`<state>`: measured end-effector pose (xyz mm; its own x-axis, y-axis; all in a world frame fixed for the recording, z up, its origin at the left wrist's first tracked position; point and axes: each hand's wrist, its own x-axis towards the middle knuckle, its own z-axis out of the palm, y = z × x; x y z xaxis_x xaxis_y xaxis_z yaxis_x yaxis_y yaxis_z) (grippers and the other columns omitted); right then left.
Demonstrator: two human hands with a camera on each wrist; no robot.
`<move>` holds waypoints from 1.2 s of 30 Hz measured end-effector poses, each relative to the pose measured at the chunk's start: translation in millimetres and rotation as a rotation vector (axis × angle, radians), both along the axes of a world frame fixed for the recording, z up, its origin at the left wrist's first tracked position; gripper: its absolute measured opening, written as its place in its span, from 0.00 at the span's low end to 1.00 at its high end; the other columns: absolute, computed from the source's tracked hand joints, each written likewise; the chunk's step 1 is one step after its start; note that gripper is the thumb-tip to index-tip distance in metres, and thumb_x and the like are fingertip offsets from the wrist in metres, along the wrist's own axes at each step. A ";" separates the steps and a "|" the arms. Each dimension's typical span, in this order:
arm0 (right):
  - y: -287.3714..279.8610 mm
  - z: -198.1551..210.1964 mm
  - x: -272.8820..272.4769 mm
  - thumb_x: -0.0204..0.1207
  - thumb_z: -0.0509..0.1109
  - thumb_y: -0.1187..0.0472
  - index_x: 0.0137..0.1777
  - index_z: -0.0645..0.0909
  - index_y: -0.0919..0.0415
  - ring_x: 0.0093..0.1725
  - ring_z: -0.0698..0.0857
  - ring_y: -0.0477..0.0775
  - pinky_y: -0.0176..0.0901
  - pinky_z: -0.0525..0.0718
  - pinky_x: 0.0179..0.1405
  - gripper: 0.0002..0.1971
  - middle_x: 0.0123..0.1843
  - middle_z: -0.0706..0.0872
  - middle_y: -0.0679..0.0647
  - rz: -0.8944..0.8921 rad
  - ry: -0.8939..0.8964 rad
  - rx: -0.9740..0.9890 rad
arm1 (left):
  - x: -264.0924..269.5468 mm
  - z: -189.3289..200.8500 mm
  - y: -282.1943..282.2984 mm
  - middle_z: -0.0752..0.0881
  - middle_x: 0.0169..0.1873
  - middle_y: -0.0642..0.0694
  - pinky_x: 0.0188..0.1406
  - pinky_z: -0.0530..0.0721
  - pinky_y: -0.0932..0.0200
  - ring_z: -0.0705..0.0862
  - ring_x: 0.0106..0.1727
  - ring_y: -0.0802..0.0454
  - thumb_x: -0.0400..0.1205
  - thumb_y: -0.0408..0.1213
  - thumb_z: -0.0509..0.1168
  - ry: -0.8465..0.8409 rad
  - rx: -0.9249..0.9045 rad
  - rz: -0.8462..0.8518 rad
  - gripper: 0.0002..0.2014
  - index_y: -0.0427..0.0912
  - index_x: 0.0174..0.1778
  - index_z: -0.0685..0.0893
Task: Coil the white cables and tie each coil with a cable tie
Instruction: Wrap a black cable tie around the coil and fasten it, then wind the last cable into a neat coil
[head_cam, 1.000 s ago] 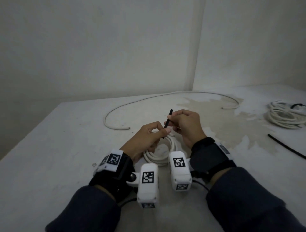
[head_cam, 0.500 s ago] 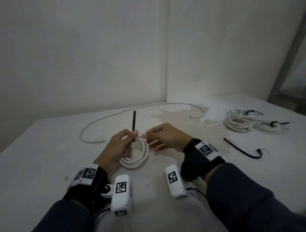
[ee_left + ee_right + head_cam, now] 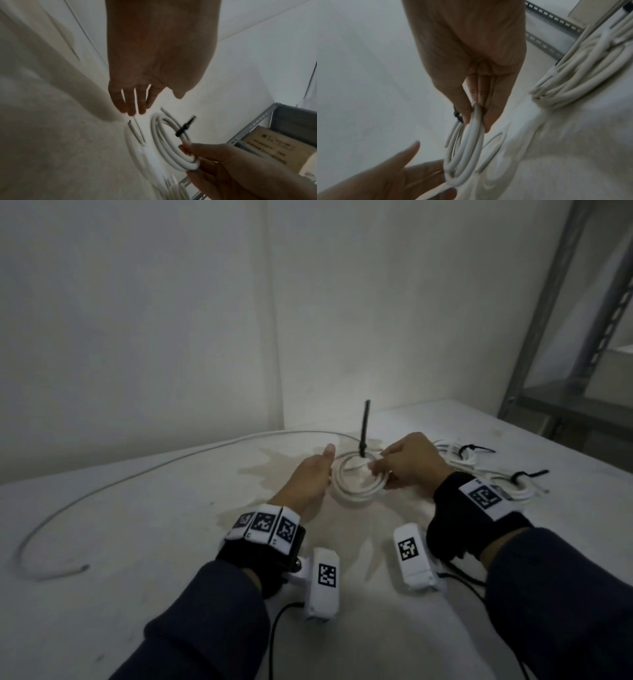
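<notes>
2 hands meet over 1 small white cable coil (image 3: 356,484) above the white table (image 3: 137,542). The right hand (image 3: 407,463) pinches the coil's near side between thumb and fingers. The left hand (image 3: 308,477) has its fingers straight and spread, holding nothing, just beside the coil's left edge. A black cable tie (image 3: 363,429) is already cinched round the far side, its long tail standing straight up.

2 tied coils (image 3: 479,470) lie just right of the right hand, so this one looks ready to join them. 1 loose white cable (image 3: 144,477) curves across the table's left, not yet coiled.

I think the risk is small but real: the pinch grips only a few strands, so the coil may slip out, or its free end (image 3: 135,131) may spring loose if the tie isn't tight.

On the metal shelf (image 3: 561,392), a cardboard box (image 3: 267,147) carries print; I read "QUANTITY" and little more, the rest being blurred.
</notes>
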<state>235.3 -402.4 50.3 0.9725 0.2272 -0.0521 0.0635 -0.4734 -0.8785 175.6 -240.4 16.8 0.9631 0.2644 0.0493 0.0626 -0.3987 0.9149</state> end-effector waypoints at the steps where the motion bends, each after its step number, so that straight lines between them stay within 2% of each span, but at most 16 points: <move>1: -7.7 -0.1 17.4 0.68 0.79 0.67 0.40 0.86 0.70 0.27 0.87 0.51 0.47 0.91 0.37 0.06 0.34 0.89 0.61 -0.076 -0.013 -0.008 | 13.4 -2.4 1.2 0.79 0.68 0.34 0.71 0.73 0.50 0.78 0.69 0.40 0.88 0.50 0.50 0.028 0.107 -0.002 0.24 0.35 0.67 0.79; 4: -24.9 3.2 56.5 0.68 0.80 0.63 0.43 0.87 0.73 0.33 0.90 0.57 0.52 0.91 0.43 0.12 0.36 0.90 0.63 -0.248 -0.057 -0.047 | 47.6 -15.0 6.9 0.67 0.79 0.39 0.77 0.64 0.52 0.65 0.78 0.39 0.87 0.45 0.55 0.179 0.513 -0.097 0.24 0.40 0.78 0.69; 7: -26.3 4.1 79.7 0.66 0.80 0.63 0.36 0.84 0.70 0.38 0.91 0.60 0.55 0.91 0.45 0.11 0.37 0.90 0.64 -0.310 -0.125 -0.179 | 60.6 -16.3 6.2 0.76 0.70 0.41 0.72 0.71 0.49 0.72 0.72 0.35 0.83 0.43 0.59 0.236 0.781 -0.120 0.18 0.45 0.68 0.82; 10: -21.1 1.0 91.2 0.69 0.78 0.62 0.29 0.78 0.64 0.45 0.91 0.58 0.52 0.89 0.50 0.13 0.41 0.90 0.63 -0.315 -0.191 -0.411 | 64.7 -12.6 6.6 0.83 0.60 0.40 0.59 0.76 0.60 0.80 0.62 0.42 0.81 0.35 0.67 0.049 0.701 -0.081 0.10 0.37 0.55 0.88; 12: -19.5 -1.9 93.5 0.72 0.75 0.61 0.27 0.75 0.63 0.49 0.90 0.59 0.49 0.88 0.52 0.16 0.46 0.91 0.63 -0.259 -0.162 -0.535 | 63.1 -12.3 7.0 0.84 0.58 0.40 0.52 0.73 0.65 0.81 0.60 0.45 0.81 0.34 0.67 0.033 0.669 -0.122 0.08 0.37 0.52 0.87; 14: -18.1 -2.6 94.3 0.76 0.72 0.61 0.27 0.72 0.62 0.47 0.87 0.58 0.46 0.85 0.46 0.17 0.47 0.89 0.63 -0.291 -0.134 -0.562 | 60.2 -12.8 10.6 0.84 0.56 0.43 0.51 0.73 0.66 0.81 0.58 0.47 0.81 0.34 0.65 0.019 0.590 -0.087 0.07 0.38 0.52 0.86; 16: -15.1 -0.6 92.4 0.76 0.70 0.62 0.33 0.73 0.65 0.46 0.82 0.59 0.46 0.79 0.44 0.13 0.46 0.82 0.64 -0.374 -0.124 -0.500 | 56.9 -10.8 17.0 0.84 0.45 0.47 0.45 0.74 0.70 0.81 0.49 0.52 0.80 0.33 0.66 -0.049 0.397 0.024 0.07 0.38 0.50 0.88; 19: -2.0 6.2 82.9 0.78 0.68 0.55 0.43 0.76 0.68 0.56 0.80 0.65 0.50 0.78 0.52 0.13 0.47 0.78 0.64 -0.393 -0.141 -0.437 | 45.0 -3.3 26.3 0.82 0.32 0.53 0.34 0.75 0.77 0.79 0.36 0.58 0.78 0.32 0.71 -0.238 0.100 0.161 0.02 0.38 0.45 0.88; 22: 23.8 15.7 59.5 0.80 0.67 0.49 0.43 0.74 0.67 0.45 0.85 0.64 0.53 0.85 0.47 0.19 0.42 0.83 0.64 -0.143 0.120 0.043 | 25.3 6.1 26.8 0.83 0.30 0.54 0.35 0.75 0.77 0.79 0.30 0.67 0.77 0.29 0.72 -0.283 0.091 0.007 0.02 0.40 0.40 0.87; 24: 40.1 22.8 40.0 0.84 0.64 0.57 0.46 0.72 0.68 0.40 0.86 0.61 0.52 0.86 0.42 0.13 0.42 0.82 0.64 -0.020 0.328 0.320 | 9.7 11.3 26.3 0.85 0.31 0.52 0.36 0.77 0.75 0.79 0.29 0.69 0.76 0.28 0.73 -0.231 0.131 -0.154 0.03 0.39 0.40 0.88; 26: 55.2 29.3 24.5 0.84 0.58 0.69 0.51 0.72 0.70 0.34 0.84 0.57 0.46 0.84 0.35 0.04 0.40 0.81 0.62 0.011 0.293 0.439 | -5.5 14.7 26.6 0.86 0.32 0.50 0.37 0.78 0.73 0.80 0.30 0.68 0.76 0.30 0.73 -0.157 0.139 -0.245 0.01 0.37 0.42 0.89; 27: 60.3 33.4 16.7 0.84 0.56 0.71 0.56 0.71 0.68 0.32 0.82 0.55 0.44 0.82 0.32 0.05 0.42 0.81 0.61 0.035 0.232 0.440 | -13.1 17.4 27.5 0.87 0.34 0.49 0.38 0.78 0.72 0.82 0.33 0.67 0.79 0.34 0.71 -0.128 0.101 -0.231 0.05 0.36 0.44 0.89; 29: 65.7 39.6 2.4 0.83 0.57 0.72 0.66 0.69 0.61 0.30 0.79 0.52 0.41 0.79 0.30 0.14 0.46 0.84 0.57 0.189 0.135 0.408 | -26.1 24.2 32.4 0.89 0.41 0.45 0.43 0.80 0.65 0.85 0.41 0.59 0.83 0.50 0.62 -0.035 -0.157 -0.108 0.19 0.36 0.53 0.87; 32: 64.0 51.6 -28.3 0.79 0.60 0.77 0.64 0.80 0.58 0.33 0.81 0.50 0.36 0.78 0.33 0.20 0.46 0.87 0.56 0.664 0.059 0.208 | -48.3 44.0 48.8 0.87 0.52 0.38 0.47 0.83 0.54 0.87 0.49 0.45 0.77 0.64 0.59 0.004 -0.826 -0.046 0.35 0.34 0.63 0.80; 34: 62.0 58.9 -49.2 0.73 0.63 0.80 0.55 0.86 0.52 0.36 0.83 0.45 0.30 0.76 0.31 0.23 0.43 0.89 0.53 0.888 0.003 -0.057 | -66.2 60.5 63.8 0.85 0.58 0.35 0.55 0.84 0.47 0.86 0.55 0.41 0.74 0.63 0.64 -0.158 -1.221 -0.040 0.40 0.29 0.65 0.76; 36: 63.6 59.2 -64.9 0.71 0.66 0.79 0.53 0.88 0.54 0.36 0.84 0.40 0.29 0.75 0.33 0.22 0.38 0.90 0.48 0.939 -0.018 -0.305 | -84.1 78.1 81.0 0.87 0.53 0.35 0.57 0.85 0.50 0.87 0.53 0.44 0.76 0.56 0.69 -0.323 -1.440 0.016 0.33 0.28 0.62 0.76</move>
